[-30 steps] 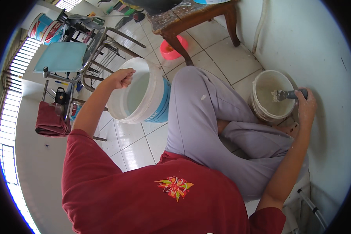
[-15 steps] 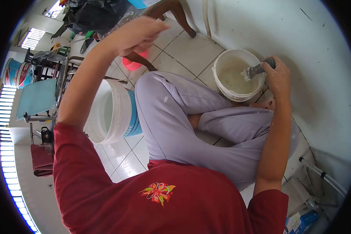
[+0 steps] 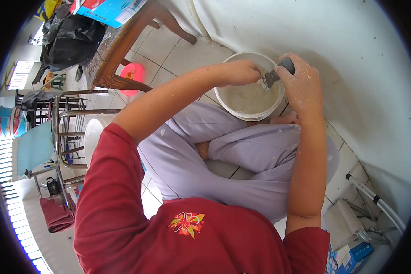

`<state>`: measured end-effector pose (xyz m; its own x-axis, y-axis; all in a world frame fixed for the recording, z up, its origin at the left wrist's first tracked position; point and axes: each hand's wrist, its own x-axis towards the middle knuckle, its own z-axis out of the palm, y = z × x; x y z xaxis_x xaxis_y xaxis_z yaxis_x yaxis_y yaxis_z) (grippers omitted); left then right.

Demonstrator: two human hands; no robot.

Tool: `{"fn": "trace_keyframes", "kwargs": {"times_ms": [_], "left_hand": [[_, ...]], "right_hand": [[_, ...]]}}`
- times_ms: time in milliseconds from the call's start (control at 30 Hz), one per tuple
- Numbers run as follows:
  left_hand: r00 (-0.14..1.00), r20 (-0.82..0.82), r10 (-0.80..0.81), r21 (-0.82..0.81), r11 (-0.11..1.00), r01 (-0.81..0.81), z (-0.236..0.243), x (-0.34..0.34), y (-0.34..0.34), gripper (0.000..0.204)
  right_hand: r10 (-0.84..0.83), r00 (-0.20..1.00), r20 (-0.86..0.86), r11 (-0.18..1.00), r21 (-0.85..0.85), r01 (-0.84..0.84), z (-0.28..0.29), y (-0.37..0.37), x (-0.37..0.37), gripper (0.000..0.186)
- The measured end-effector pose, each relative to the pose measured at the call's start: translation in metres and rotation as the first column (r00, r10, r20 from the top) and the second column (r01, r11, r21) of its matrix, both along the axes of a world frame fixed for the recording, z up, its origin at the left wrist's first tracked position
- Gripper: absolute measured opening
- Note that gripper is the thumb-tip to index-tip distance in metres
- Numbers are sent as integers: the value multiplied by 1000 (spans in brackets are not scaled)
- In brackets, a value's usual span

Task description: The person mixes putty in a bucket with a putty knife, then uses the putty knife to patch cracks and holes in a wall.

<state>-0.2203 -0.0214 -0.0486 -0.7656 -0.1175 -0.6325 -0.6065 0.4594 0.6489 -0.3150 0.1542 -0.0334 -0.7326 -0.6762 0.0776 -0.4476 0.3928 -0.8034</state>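
Note:
My right hand (image 3: 302,81) grips the thick dark grey handle of a scraper (image 3: 278,72). Its end is smeared with white paste and points down to the left over a white bucket (image 3: 223,101). Pale, whitish liquid or paste lies inside the bucket. My left hand (image 3: 239,73) reaches over the bucket with its fingers curled closed, right beside the scraper's smeared end. Whether the fingertips touch it or hold something is hidden. White specks dot my right hand. The bucket stands on the tiled floor just beyond my crossed legs.
A white wall (image 3: 351,59) rises close on the right. At the far left stand a carved wooden table (image 3: 118,50), a pink basin (image 3: 131,86) and a metal-framed chair (image 3: 59,114). Another white bucket (image 3: 92,134) is mostly behind my left arm. A metal frame (image 3: 379,201) leans at lower right.
My left hand has swung from the upper left down to the right, over the bucket beside the scraper's end. The view has shifted; my right hand still holds the scraper.

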Motion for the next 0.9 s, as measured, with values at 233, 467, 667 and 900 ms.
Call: {"fn": "trace_keyframes", "kwargs": {"times_ms": [233,467,667,900], "left_hand": [[996,-77,-39,35,999,42,2,23,-4,47],[861,-252,441,332,875,-351,59,96,-31,42],[648,-409,642,219,759,-613,152,253,-67,30],[367,43,929,-21,368,-930,101,474,-93,27]], "right_hand": [[-1,1000,18,1000,6,1,0,-2,1,27],[57,997,-45,998,-33,-58,-11,-1,-3,33],[74,997,-23,997,16,-73,-17,1,-4,31],[87,996,-17,996,-27,-88,-29,-7,-7,28]]}}
